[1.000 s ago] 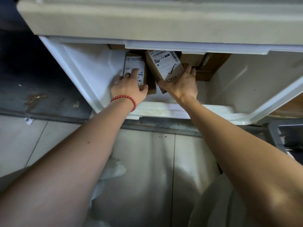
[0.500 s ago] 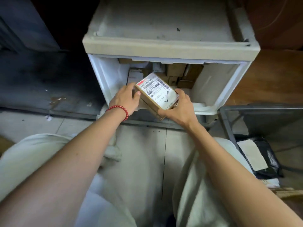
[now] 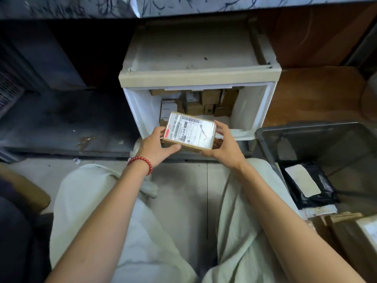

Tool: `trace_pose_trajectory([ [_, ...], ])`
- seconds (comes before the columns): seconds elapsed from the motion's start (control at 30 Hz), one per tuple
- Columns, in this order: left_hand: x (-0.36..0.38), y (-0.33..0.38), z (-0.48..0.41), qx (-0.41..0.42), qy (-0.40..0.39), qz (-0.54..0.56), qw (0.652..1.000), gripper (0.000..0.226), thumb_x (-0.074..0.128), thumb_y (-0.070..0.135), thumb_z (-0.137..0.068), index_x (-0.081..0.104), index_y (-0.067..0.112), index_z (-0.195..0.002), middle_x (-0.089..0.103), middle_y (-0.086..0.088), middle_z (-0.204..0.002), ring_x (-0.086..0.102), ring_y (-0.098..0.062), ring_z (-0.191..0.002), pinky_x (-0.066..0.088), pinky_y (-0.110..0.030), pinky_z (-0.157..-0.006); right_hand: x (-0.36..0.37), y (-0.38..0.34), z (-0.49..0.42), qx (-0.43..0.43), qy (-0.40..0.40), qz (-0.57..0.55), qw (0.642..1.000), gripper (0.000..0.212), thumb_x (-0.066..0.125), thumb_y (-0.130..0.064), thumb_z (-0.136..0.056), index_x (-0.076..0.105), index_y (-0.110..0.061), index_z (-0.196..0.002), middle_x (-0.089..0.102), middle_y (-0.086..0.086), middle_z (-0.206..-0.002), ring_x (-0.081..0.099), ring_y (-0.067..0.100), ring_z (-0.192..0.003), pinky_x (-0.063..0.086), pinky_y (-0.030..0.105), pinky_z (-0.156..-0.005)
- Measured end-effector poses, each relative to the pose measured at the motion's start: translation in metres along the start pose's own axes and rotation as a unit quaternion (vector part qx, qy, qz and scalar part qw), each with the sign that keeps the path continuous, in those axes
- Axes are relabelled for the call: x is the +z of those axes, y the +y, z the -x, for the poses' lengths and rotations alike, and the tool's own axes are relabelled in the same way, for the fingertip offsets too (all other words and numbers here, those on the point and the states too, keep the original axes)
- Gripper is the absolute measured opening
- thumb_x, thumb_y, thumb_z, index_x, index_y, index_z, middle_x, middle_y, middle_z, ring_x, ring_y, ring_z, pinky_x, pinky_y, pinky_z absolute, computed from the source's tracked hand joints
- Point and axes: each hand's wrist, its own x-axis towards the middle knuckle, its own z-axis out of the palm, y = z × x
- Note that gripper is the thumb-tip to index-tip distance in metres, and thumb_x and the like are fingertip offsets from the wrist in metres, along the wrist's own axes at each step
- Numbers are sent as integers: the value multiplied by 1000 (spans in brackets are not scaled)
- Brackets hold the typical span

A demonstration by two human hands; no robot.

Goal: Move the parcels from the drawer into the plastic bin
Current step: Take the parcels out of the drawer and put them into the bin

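Note:
A small cardboard parcel [image 3: 190,130] with a white shipping label hangs in front of the open white drawer [image 3: 247,111]. My left hand [image 3: 156,147], with a red bead bracelet at the wrist, grips its left end. My right hand [image 3: 223,145] grips its right end and underside. Several more brown parcels [image 3: 206,102] lie at the back of the drawer. The dark translucent plastic bin [image 3: 271,149] stands to the right on the floor, with a black bagged parcel [image 3: 308,185] and cardboard boxes [image 3: 346,231] inside it.
The drawer sits in a beige plastic cabinet [image 3: 195,76] under a patterned worktop edge. My knees in pale trousers [image 3: 98,201] fill the lower view over a tiled floor. A dark metal ledge [image 3: 61,123] runs left of the drawer.
Both hands have drawn the labelled parcel out of the drawer and toward me, turning it flatter. The view has pulled back, so the bin on the right shows more.

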Motion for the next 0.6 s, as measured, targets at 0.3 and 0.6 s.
trace_pose_trajectory([
  [0.3,-3,4,-5,-53,6,67,996,95,77,55,-67,32,26,-145,49,2,-137,51,-20,-121,41,-41,-104,4,-2,-5,62,-1,-129,990,73,84,-20,-71,40,-22,-129,50,-8,-131,66,5,-91,55,19,-68],
  [0.6,11,-1,-10,-68,12,15,997,105,78,64,-59,31,29,-146,39,-1,-140,46,-21,-124,40,-36,-100,13,-1,-9,113,-8,-136,984,42,66,-41,-88,56,-26,-126,63,-5,-114,60,13,-105,49,23,-77],
])
